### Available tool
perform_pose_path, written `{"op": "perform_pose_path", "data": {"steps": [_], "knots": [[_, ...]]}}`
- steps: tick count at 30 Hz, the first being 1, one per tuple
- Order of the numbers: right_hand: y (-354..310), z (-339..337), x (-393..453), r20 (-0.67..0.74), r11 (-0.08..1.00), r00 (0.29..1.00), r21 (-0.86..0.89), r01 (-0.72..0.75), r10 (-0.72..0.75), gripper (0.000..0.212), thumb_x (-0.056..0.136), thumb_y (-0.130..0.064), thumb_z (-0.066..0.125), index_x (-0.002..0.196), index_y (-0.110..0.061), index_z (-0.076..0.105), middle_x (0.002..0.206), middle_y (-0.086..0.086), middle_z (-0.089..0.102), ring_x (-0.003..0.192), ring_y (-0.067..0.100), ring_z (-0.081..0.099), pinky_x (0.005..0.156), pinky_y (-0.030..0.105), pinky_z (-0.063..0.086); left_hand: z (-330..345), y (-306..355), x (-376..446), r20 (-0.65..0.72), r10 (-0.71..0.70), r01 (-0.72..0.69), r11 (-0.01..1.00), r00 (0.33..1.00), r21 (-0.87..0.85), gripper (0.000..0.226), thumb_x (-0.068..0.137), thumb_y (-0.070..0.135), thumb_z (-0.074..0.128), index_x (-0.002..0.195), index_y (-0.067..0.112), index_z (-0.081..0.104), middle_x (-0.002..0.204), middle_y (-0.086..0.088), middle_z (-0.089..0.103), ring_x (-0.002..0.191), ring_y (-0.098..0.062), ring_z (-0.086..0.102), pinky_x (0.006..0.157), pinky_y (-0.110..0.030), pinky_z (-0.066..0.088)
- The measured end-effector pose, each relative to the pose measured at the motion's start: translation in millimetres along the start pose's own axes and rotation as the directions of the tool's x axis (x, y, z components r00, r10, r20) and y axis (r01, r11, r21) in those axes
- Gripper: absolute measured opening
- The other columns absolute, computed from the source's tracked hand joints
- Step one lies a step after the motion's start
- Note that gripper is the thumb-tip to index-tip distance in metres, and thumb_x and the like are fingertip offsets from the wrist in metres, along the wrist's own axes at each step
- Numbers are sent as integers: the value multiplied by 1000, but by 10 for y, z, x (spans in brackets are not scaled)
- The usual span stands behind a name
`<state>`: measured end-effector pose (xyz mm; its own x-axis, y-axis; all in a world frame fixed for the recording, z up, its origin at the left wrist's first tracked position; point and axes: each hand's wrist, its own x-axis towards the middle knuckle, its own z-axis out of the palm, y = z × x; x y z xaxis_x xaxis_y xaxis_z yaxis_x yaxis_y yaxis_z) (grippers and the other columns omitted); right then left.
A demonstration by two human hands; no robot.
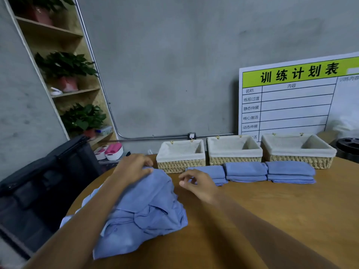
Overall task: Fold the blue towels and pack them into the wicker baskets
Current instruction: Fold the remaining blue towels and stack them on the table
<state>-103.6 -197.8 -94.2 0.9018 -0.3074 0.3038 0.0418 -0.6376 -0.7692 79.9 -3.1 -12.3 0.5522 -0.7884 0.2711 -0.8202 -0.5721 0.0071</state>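
A heap of unfolded blue towels (147,208) lies on the left of the round wooden table (272,220). My left hand (134,166) rests on the heap's far top, its fingers curled onto the cloth. My right hand (196,184) hovers just right of the heap, fingers loosely curled, holding nothing. Three stacks of folded blue towels sit in a row: left stack (215,172), middle stack (245,171), right stack (290,171). Behind them stand three cloth-lined wicker baskets, the left basket (180,165), middle basket (234,160) and right basket (299,160), all empty.
A white board with a green header (295,101) leans on the grey wall behind the baskets. A black bag or chair (44,183) stands left of the table. A wooden shelf with potted plants (66,66) fills the left corner. A dark round bin (348,149) is at the far right.
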Motion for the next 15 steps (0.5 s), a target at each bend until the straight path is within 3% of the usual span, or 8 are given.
{"op": "perform_pose_path", "data": {"steps": [2, 5, 10, 13, 15], "knots": [[-62, 133, 115, -22, 1000, 1000, 25, -12, 13, 26, 94, -30, 67, 119, -19, 68, 97, -9, 63, 85, 5, 56, 76, 13, 42, 62, -103, -20, -9, -54, 54, 998, 998, -38, 29, 90, 37, 69, 116, 25, 72, 120, 6, 69, 109, -16, 63, 91, -33, 50], [-125, 297, 276, -10, 1000, 1000, 14, -7, 7, 31, 95, -28, 66, 124, -16, 66, 104, -2, 67, 91, 9, 58, 85, 26, 48, 166, -206, 1, -15, -93, 92, 993, 996, -75, 36, 90, 37, 70, 123, 22, 68, 121, 1, 64, 110, -19, 61, 87, -31, 46], [-122, 531, 560, 72, 1000, 997, -28, -2, 4, 47, 92, -38, 65, 137, -24, 58, 134, -2, 58, 118, 16, 56, 100, 37, 48, 264, -309, 22, -8, -90, 87, 979, 996, -186, 18, 89, 47, 63, 98, 35, 73, 100, 14, 70, 93, -11, 64, 80, -34, 51], [-79, 559, 654, 130, 1000, 992, -18, 3, 0, 44, 92, -34, 66, 134, -25, 58, 130, -3, 62, 112, 15, 59, 97, 36, 50, 248, -323, 13, -48, -34, 20, 963, 998, -269, 30, 86, 54, 48, 95, 37, 70, 97, 18, 69, 90, -5, 62, 80, -36, 52], [-80, 525, 681, 120, 1000, 993, -1, 1, -1, 30, 92, -26, 68, 122, -20, 66, 113, -1, 69, 98, 11, 62, 87, 30, 51, 210, -310, 8, -75, 3, -25, 955, 997, -295, 30, 89, 54, 45, 98, 38, 69, 99, 19, 68, 93, -3, 61, 81, -37, 52]]}}
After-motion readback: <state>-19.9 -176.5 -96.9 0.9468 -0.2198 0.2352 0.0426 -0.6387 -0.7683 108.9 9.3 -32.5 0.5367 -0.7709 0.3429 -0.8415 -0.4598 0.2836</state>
